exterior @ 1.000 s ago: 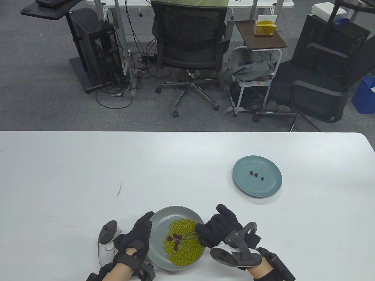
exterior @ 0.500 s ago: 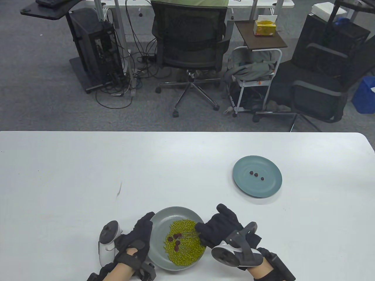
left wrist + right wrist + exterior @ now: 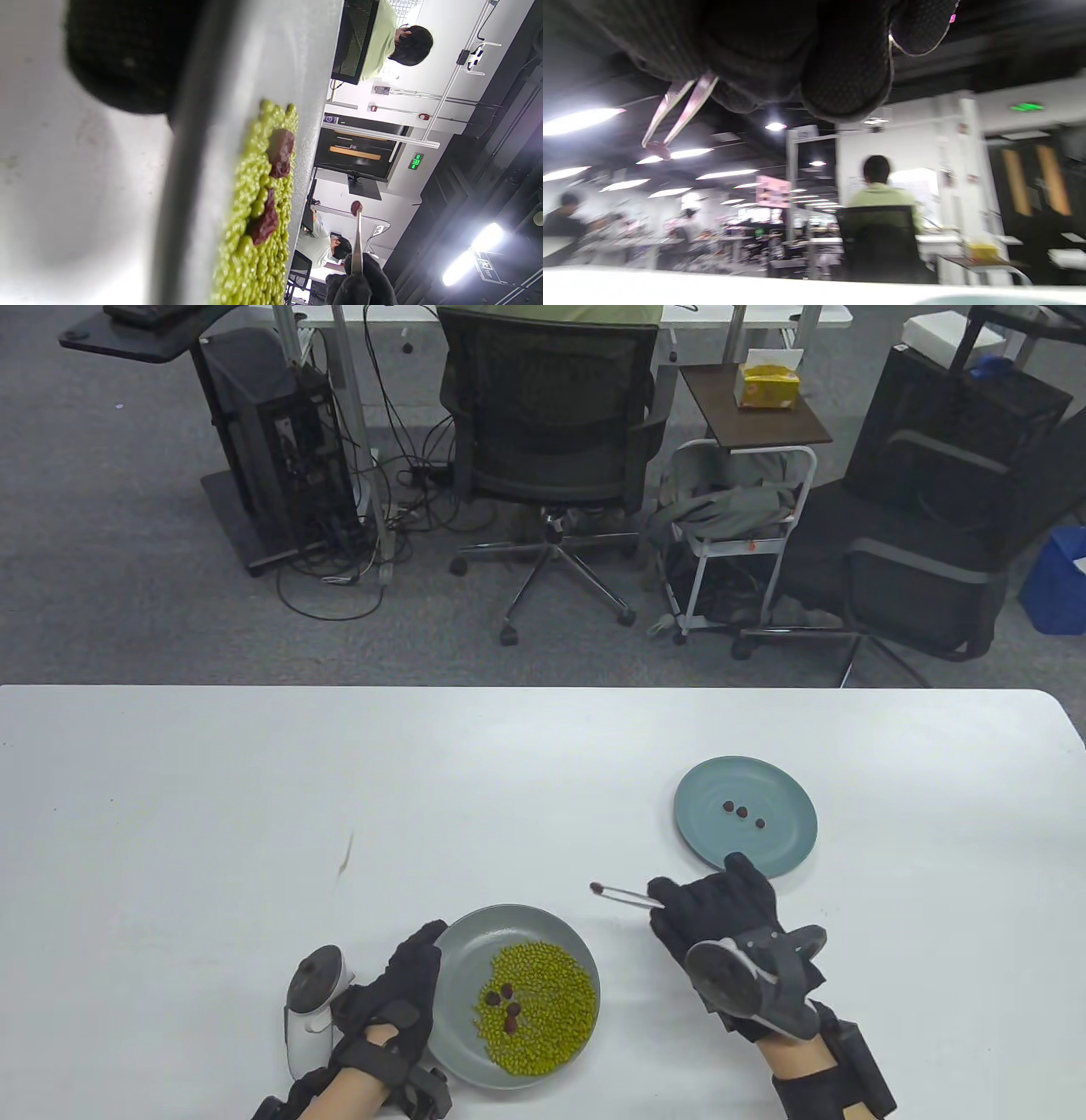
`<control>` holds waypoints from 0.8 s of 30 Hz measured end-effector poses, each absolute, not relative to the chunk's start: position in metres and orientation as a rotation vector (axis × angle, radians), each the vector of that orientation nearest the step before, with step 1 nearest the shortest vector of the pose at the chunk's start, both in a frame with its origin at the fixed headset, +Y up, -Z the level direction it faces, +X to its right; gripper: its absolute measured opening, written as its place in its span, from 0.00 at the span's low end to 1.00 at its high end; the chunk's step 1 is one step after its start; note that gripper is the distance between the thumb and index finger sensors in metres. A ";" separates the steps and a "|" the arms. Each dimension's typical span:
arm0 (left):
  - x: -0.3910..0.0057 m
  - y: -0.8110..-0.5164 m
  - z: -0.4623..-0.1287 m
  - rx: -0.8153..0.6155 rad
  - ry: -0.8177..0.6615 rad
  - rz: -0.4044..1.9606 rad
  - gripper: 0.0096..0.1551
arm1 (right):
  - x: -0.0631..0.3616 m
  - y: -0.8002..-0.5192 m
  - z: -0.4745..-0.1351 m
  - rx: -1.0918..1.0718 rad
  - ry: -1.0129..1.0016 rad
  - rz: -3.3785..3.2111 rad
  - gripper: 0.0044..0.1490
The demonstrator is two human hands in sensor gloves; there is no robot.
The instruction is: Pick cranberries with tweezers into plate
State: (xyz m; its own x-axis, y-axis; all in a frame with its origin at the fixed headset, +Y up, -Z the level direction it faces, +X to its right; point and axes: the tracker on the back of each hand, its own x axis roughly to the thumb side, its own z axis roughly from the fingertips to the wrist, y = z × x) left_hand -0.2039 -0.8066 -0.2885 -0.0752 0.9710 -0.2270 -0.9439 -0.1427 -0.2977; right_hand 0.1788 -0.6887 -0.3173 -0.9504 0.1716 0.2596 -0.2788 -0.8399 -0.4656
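Note:
My right hand [image 3: 721, 903] grips metal tweezers [image 3: 629, 895] above the table, between the two plates. A dark red cranberry [image 3: 596, 887] is pinched in their tips; the right wrist view shows it too [image 3: 656, 150]. The near grey plate [image 3: 475, 933] holds a heap of green beans [image 3: 543, 1010] with several cranberries [image 3: 507, 1005] on top. My left hand [image 3: 407, 984] holds that plate's left rim. The far blue-grey plate [image 3: 780, 848] carries three cranberries [image 3: 742, 812].
A small brown mark [image 3: 346, 855] lies on the white table [image 3: 212, 814] left of the near plate. Beyond the far table edge stand office chairs [image 3: 551, 449], a computer tower [image 3: 276, 432] and a small side table with a yellow tissue box [image 3: 768, 381].
My right hand has lifted out of the bean plate and moved up and right, carrying the tweezers with a cranberry in their tips. The left hand has stayed on the rim.

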 end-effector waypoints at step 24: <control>-0.206 -0.806 -0.287 -0.434 -0.053 1.651 0.33 | 0.308 -0.750 -0.427 -0.769 -0.257 3.018 0.28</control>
